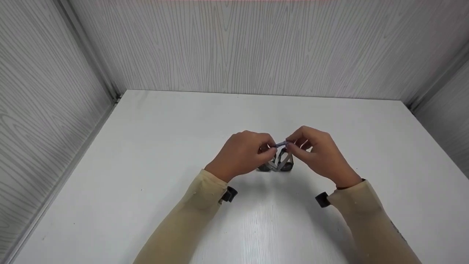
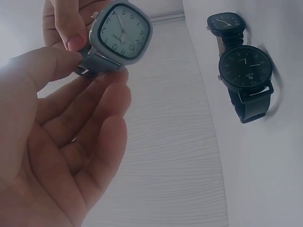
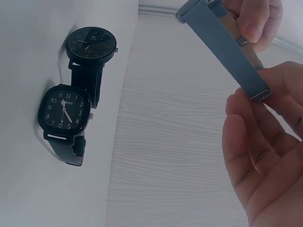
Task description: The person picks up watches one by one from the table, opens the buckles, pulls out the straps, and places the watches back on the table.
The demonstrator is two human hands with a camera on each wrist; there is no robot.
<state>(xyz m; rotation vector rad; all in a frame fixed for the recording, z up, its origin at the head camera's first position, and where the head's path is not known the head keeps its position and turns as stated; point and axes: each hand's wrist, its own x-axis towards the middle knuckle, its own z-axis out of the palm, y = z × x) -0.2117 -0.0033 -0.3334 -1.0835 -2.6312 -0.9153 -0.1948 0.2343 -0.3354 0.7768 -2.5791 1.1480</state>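
Note:
Both hands hold a blue-grey wristwatch (image 1: 281, 144) in the air, over two black watches on the white table. In the left wrist view, its pale, rounded-square dial (image 2: 124, 33) faces that camera. My left hand (image 1: 243, 154) pinches the watch between thumb and fingers near the strap. Across from it, my right hand (image 1: 317, 154) pinches the blue-grey strap (image 3: 227, 49) near its end. A small metal buckle part (image 3: 242, 41) shows by the left fingers. Fingers partly cover the watch in every view.
Beneath the hands stand a round black watch (image 3: 91, 45) and a rounded-square black watch (image 3: 64, 111), close together with straps looped. The white tabletop (image 1: 183, 121) meets a wood-grain back panel (image 1: 234, 47), with side panels left and right. Black wrist devices (image 1: 229, 194) sit at both cuffs.

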